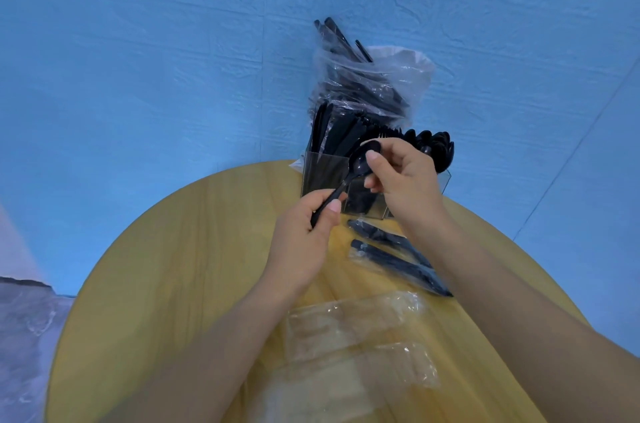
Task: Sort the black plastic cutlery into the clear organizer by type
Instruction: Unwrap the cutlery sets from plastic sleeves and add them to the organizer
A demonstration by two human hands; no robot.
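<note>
**Black spoon held over round table, organizer behind**

Landmark: clear organizer [323, 177], standing at the far edge of the yellow round table [166, 267].

1. Empty clear wrappers [353, 343]: two or more, flat on the table, well nearer the viewer than the organizer, between the two forearms.

2. Wrapped black cutlery [391, 258]: two sealed pieces lying flat just in front of the organizer, long axes running from near the organizer's base toward the near right; partly hidden under the right forearm. Type cannot be told.

3. Left hand [301, 242]: in front of the organizer, a little left of its centre. Fingers curled round the handle end of the black spoon [349, 177].

4. Black spoon: held in the air directly before the organizer's front wall, between both hands. Long axis slanted, handle down and to the near left, bowl up and to the far right.

5. Right hand [405, 177]: before the organizer's right half. Thumb and fingers pinch the bowl end of the spoon.

6. Organizer contents: black pieces standing upright. Flat handles show in the left compartment, rounded spoon bowls [436, 145] in the right, partly hidden by the right hand.

7. Clear plastic bag [374, 83]: immediately behind the organizer, against the blue backdrop [138, 59], holding more black cutlery, ends poking out at the top.
</note>
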